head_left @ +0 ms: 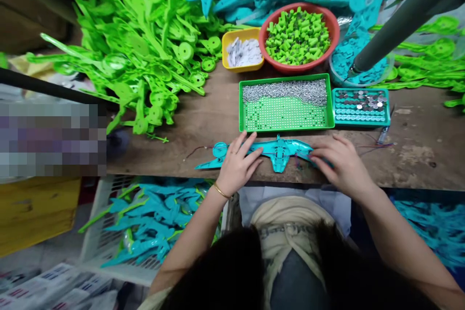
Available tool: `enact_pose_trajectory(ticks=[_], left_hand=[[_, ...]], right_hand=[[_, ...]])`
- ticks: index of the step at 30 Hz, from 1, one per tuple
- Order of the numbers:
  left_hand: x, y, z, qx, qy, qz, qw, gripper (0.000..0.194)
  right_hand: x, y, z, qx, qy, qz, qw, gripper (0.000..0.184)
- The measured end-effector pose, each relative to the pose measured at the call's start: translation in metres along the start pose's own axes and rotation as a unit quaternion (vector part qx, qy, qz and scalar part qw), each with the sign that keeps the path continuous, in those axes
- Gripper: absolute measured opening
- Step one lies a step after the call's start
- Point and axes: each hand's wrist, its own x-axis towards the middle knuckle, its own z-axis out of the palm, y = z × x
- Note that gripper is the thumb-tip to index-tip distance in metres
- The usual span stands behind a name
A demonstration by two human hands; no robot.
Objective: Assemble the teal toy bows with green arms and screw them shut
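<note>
A long blue plastic shell half (279, 152) lies lengthwise along the near edge of the wooden table, its hollow, ribbed inside facing up. Thin dark wires run along it and stick out past both ends. My left hand (238, 162), with a gold bangle at the wrist, lies over the shell's left part, fingers bent across it and index and thumb close together. At the right end, my right hand (337, 162) has thumb and fingers closed around the shell's tip, which they partly hide. Whether a wire is also between those fingers, I cannot tell.
Beyond the shell stand a green tray (286, 128) of small metal pieces, a teal tray (363, 122) with round discs, a yellow tub (241, 69) and a red bowl (265, 53) of green pieces. Green parts (145, 48) pile up at left. A white crate (90, 247) sits below.
</note>
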Motion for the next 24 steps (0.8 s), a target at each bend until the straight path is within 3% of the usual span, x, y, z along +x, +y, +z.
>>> enact_pose_trajectory(ticks=[3, 6, 8, 11, 13, 15, 17, 19, 20, 22, 24], left_hand=[[-0.008, 0.0, 0.003, 0.004, 0.007, 0.001, 1.0, 0.022], [-0.007, 0.008, 0.009, 0.007, 0.01, 0.004, 1.0, 0.024], [-0.002, 0.016, 0.013, 0.009, 0.018, -0.001, 1.0, 0.024], [0.002, 0.025, 0.008, 0.0, 0.052, -0.009, 0.999, 0.022], [-0.005, 0.022, -0.005, -0.003, 0.113, -0.036, 0.993, 0.022], [-0.02, 0.012, -0.021, 0.009, 0.203, -0.104, 0.974, 0.021], [-0.04, -0.002, -0.034, 0.033, 0.281, -0.191, 0.94, 0.017], [-0.06, -0.015, -0.041, 0.044, 0.317, -0.261, 0.911, 0.015], [-0.068, -0.02, -0.042, 0.04, 0.321, -0.284, 0.903, 0.016], [-0.079, -0.027, -0.039, 0.017, 0.308, -0.3, 0.903, 0.017], [-0.086, -0.028, -0.034, 0.002, 0.286, -0.294, 0.912, 0.017]], right_hand=[[0.011, 0.017, -0.009, 0.031, -0.004, 0.084, 0.996, 0.025], [0.014, 0.039, -0.01, -0.004, -0.017, 0.214, 0.977, 0.026], [0.008, 0.048, -0.012, -0.017, -0.014, 0.267, 0.964, 0.028], [-0.005, 0.04, -0.026, -0.041, 0.027, 0.255, 0.966, 0.038], [-0.011, 0.021, -0.036, -0.091, 0.104, 0.222, 0.965, 0.042], [-0.006, -0.006, -0.038, -0.113, 0.212, 0.191, 0.952, 0.039], [0.012, -0.038, -0.026, -0.054, 0.244, 0.118, 0.961, 0.034], [0.043, -0.074, 0.0, 0.023, 0.176, -0.012, 0.984, 0.025], [0.062, -0.092, 0.016, 0.038, 0.101, -0.062, 0.992, 0.024], [0.101, -0.124, 0.049, 0.005, -0.074, -0.081, 0.994, 0.027], [0.134, -0.15, 0.077, -0.044, -0.203, -0.086, 0.975, 0.032]])
